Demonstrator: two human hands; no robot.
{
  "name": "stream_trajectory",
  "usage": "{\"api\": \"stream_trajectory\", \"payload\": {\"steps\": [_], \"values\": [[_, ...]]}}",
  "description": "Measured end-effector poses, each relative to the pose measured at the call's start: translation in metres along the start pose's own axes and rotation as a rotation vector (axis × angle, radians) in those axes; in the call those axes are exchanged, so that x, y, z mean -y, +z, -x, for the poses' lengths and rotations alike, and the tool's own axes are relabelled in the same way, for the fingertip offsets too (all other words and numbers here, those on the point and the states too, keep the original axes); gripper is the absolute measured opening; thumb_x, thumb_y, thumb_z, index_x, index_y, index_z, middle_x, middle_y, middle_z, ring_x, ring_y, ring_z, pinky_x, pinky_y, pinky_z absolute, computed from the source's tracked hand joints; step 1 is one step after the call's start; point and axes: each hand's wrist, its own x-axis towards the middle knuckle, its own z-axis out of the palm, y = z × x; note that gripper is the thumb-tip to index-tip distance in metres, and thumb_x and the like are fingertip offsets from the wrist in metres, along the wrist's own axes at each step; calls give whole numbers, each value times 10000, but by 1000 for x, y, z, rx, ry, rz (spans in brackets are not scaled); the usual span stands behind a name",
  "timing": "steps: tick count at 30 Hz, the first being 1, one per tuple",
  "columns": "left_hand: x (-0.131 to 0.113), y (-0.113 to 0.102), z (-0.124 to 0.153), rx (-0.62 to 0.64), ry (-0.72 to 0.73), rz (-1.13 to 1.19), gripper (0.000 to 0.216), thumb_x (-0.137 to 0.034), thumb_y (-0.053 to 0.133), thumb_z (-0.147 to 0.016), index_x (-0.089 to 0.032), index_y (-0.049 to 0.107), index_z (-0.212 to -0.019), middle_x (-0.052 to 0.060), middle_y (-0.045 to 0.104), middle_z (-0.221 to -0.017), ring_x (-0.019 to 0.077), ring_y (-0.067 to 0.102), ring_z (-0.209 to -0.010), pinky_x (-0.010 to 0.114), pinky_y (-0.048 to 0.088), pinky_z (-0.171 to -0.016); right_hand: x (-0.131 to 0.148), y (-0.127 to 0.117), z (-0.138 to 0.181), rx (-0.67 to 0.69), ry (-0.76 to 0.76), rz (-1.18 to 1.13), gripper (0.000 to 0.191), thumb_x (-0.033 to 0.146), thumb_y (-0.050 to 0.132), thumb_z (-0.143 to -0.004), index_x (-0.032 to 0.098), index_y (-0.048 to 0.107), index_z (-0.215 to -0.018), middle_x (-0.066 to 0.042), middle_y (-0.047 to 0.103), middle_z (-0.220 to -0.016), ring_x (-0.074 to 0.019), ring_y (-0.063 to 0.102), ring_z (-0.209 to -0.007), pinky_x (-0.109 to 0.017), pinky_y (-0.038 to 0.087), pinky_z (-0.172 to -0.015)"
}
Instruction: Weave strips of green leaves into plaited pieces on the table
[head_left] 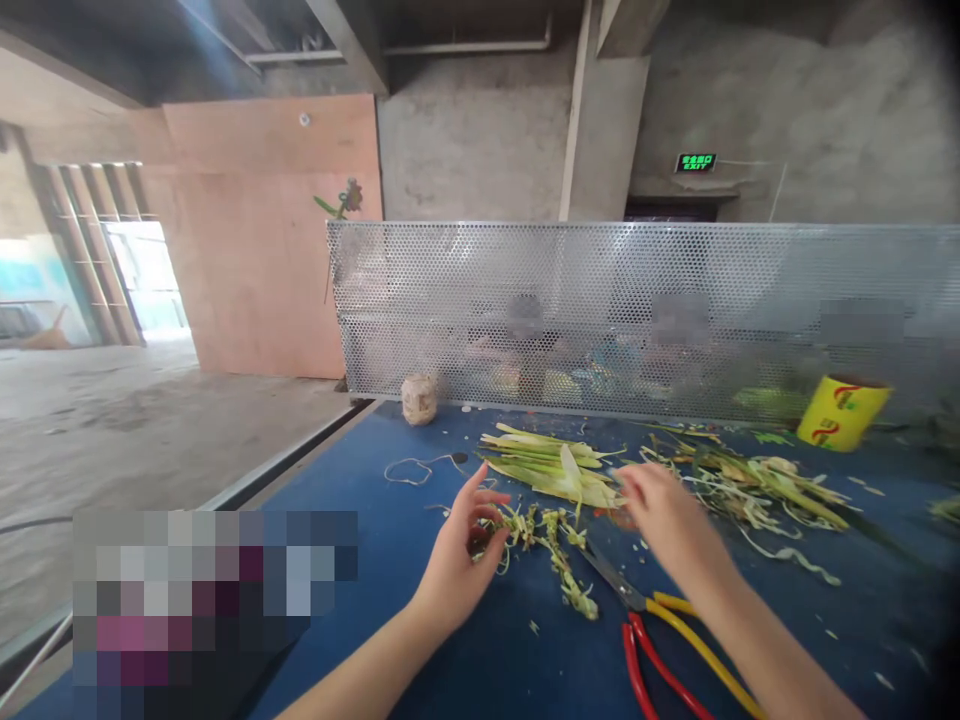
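Observation:
My left hand [469,545] is open, its fingers curved and apart, beside small yellow-green plant scraps [525,525]. Across from it, my right hand [664,510] has its fingertips closed at the right end of a pile of pale green leaf strips [551,470]. Whatever those fingertips pinch is too small to make out. One leaf blade stands up from the pile between the hands. Below the right hand lies a pair of long-handled pliers or cutters [634,600], with red and yellow handles; its tip reaches the scraps.
A perforated metal screen [645,270] runs along the back of the blue table [337,570]. Near it stand a pale jar-like lump [418,399] and a tilted yellow roll [844,412]. More leaf strips [780,485] lie at right, a thin cord [409,470] at left.

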Motion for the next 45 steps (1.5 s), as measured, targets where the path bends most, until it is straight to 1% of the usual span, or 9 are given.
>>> {"api": "stream_trajectory", "payload": {"steps": [3,8,11,18,22,28,33,39,45], "values": [[-2,3,4,8,41,-47,578,-154,466,-797,-276,224,-1308,75,504,-1039,132,505,-808,271,460,-679,-12,-12,-6,-233,141,273,269,194,442,-776,173,603,-989,-173,523,-1160,-342,458,-1079,-516,334,-871],[-2,4,8,38,86,-90,583,-134,457,-800,-293,204,-1300,71,485,-1074,141,515,-859,307,465,-756,38,1,15,215,-232,-79,361,395,540,-757,274,542,-1097,-71,610,-1072,-257,528,-1003,-480,280,-911],[-1,3,7,37,88,-119,600,-124,479,-784,-289,214,-1297,70,483,-1082,152,520,-879,332,455,-789,60,11,27,415,-212,-229,394,462,611,-687,273,575,-1031,-34,651,-915,-229,565,-863,-454,317,-863],[-4,8,6,116,112,-40,663,-74,498,-755,-281,186,-1302,69,478,-1057,140,522,-833,303,464,-747,68,5,31,486,-212,-422,172,371,557,-763,217,607,-820,-16,645,-808,-188,554,-786,-366,369,-803],[-8,9,8,168,136,-56,667,-72,500,-760,-300,179,-1297,57,468,-1056,135,527,-854,305,455,-778,69,7,30,442,-193,-572,198,326,538,-774,221,627,-916,-39,656,-842,-197,567,-804,-342,399,-788],[-11,8,10,152,148,-40,715,-58,510,-753,-300,138,-1314,72,451,-1089,131,536,-851,318,462,-779,65,22,33,412,-47,-863,341,315,583,-724,202,598,-1046,-58,639,-922,-184,583,-794,-288,456,-709],[-13,12,11,190,95,11,766,-68,537,-746,-337,106,-1320,65,433,-1128,109,549,-805,317,475,-765,61,25,31,385,66,-1014,236,333,607,-701,187,654,-880,-45,620,-840,-158,559,-719,-264,439,-639],[-12,13,10,148,59,30,765,-74,544,-745,-358,116,-1311,51,432,-1119,99,549,-794,313,476,-760,64,21,28,475,417,-1348,325,405,676,-633,175,692,-862,-9,612,-642,-105,506,-561,-243,410,-569],[-10,14,8,133,46,16,751,-72,543,-732,-337,135,-1305,46,446,-1094,88,544,-756,315,476,-750,67,19,27,514,597,-1527,358,403,710,-587,150,687,-838,-50,649,-730,-124,542,-623,-228,397,-538]]}}
